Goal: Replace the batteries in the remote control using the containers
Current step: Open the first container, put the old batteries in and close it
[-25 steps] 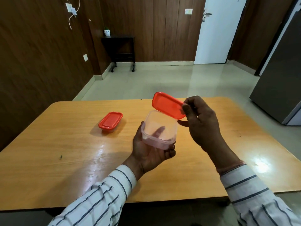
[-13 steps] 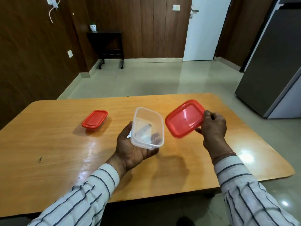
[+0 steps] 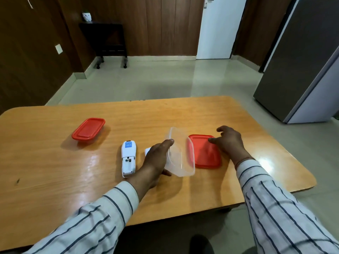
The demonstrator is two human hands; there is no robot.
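A white remote control point(image 3: 128, 159) lies face down on the wooden table point(image 3: 55, 167), its battery bay uncovered. A small white piece point(image 3: 147, 150), probably the battery cover, peeks out beside my left hand. My left hand point(image 3: 156, 158) holds a clear plastic container point(image 3: 180, 153) tipped on its side over the table. A red lid point(image 3: 204, 151) lies flat right of the container, and my right hand point(image 3: 229, 142) hovers over its far right edge with fingers apart. A second container with a red lid point(image 3: 88, 128) sits closed at the back left.
The table's right edge and rounded corner point(image 3: 310, 182) are near my right arm. A grey fridge point(image 3: 300, 66) stands on the floor to the right, a dark side table point(image 3: 106, 39) by the far wall.
My right hand has laid the red lid down on the table and let go. My left hand has tipped the clear container down to the table; the remote and white piece now lie beside it.
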